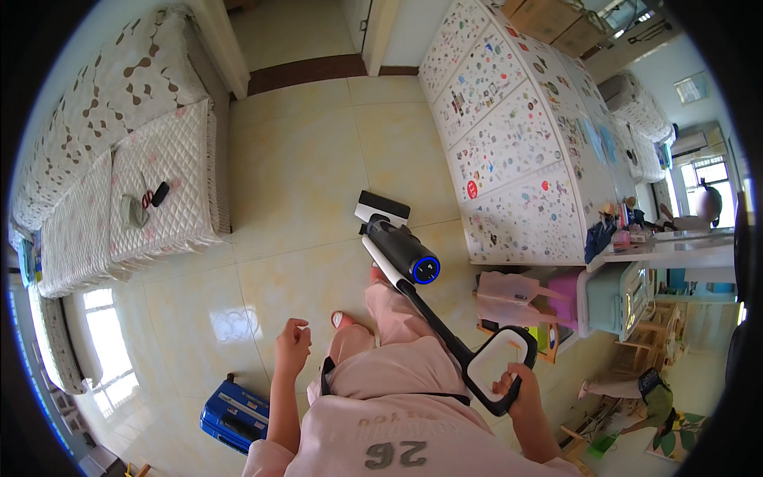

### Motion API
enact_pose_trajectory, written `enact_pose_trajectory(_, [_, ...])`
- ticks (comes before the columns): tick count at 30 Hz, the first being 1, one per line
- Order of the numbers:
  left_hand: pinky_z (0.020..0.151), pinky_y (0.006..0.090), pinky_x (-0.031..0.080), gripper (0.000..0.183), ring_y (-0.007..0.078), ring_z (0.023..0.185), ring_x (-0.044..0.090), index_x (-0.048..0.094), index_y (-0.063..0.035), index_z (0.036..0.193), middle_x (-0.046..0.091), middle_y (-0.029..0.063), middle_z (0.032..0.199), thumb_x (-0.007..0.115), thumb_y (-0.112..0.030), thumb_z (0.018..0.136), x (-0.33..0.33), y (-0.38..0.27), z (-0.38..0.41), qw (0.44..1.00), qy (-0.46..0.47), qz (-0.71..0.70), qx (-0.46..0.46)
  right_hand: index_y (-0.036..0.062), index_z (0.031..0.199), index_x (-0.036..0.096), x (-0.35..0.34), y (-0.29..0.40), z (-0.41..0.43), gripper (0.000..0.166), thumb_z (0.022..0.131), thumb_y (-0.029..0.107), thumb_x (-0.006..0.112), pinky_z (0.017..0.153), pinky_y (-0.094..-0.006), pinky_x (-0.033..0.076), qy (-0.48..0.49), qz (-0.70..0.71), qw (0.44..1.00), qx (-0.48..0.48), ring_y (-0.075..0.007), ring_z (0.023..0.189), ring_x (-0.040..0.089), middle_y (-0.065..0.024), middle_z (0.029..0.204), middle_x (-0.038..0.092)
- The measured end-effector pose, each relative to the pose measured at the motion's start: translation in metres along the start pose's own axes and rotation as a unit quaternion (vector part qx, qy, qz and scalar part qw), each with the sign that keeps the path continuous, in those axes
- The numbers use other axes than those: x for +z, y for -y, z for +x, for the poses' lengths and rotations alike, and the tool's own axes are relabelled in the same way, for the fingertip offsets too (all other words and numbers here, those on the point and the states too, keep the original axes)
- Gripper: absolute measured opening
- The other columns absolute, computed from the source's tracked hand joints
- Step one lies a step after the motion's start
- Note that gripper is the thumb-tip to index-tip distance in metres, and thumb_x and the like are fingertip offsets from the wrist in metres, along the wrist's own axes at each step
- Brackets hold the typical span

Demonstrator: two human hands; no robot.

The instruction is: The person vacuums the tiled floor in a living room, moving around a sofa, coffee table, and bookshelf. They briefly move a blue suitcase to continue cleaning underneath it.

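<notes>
My right hand (514, 387) grips the looped handle of a cordless floor cleaner (438, 325). The cleaner slants away from me to the upper left, its black and white head (382, 208) resting on the tiled floor. A round display with a blue ring (426, 270) glows on its dark body. My left hand (293, 341) hangs in the air at my left side, fingers loosely curled, holding nothing that I can see. Below and left of it a blue suitcase (235, 414) is on the floor.
A quilted sofa (161, 179) with scissors (147, 200) stands left; a sticker-covered white cabinet (506, 137) stands right. Storage bins (608, 301) are under a table at the right. A doorway with a dark threshold (307, 73) lies ahead. Another person (656, 396) bends at the lower right.
</notes>
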State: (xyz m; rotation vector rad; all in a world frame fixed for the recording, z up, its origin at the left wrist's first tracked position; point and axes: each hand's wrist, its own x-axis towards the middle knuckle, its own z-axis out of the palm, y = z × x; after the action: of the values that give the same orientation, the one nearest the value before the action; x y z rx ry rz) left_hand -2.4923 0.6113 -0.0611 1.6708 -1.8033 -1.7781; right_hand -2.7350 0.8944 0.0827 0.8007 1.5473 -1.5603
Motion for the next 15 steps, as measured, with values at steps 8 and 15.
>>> enact_pose_trajectory(8, [0.042, 0.0245, 0.037, 0.012, 0.0105, 0.043, 0.046, 0.049, -0.0021, 0.087, 0.050, 0.0050, 0.054, 0.047, -0.009, 0.077, 0.033, -0.016, 0.008, 0.999, -0.035, 0.001, 0.014, 0.0075, 0.060, 0.040, 0.017, 0.012, 0.090, 0.015, 0.069, 0.008, 0.053, 0.048, -0.0297, 0.040, 0.030, 0.006, 0.999, -0.016, -0.0165, 0.041, 0.038, -0.0051, 0.048, 0.039])
enact_pose_trajectory(15, [0.039, 0.0245, 0.037, 0.010, 0.0105, 0.041, 0.046, 0.049, -0.0015, 0.086, 0.049, 0.0051, 0.052, 0.047, -0.007, 0.077, 0.077, -0.067, 0.016, 0.995, -0.100, 0.014, 0.010, 0.0039, 0.059, 0.045, 0.082, 0.097, 0.223, 0.014, 0.069, 0.009, 0.052, 0.047, -0.0279, 0.038, 0.139, -0.154, 0.971, -0.117, -0.0155, 0.044, 0.043, -0.0055, 0.048, 0.043])
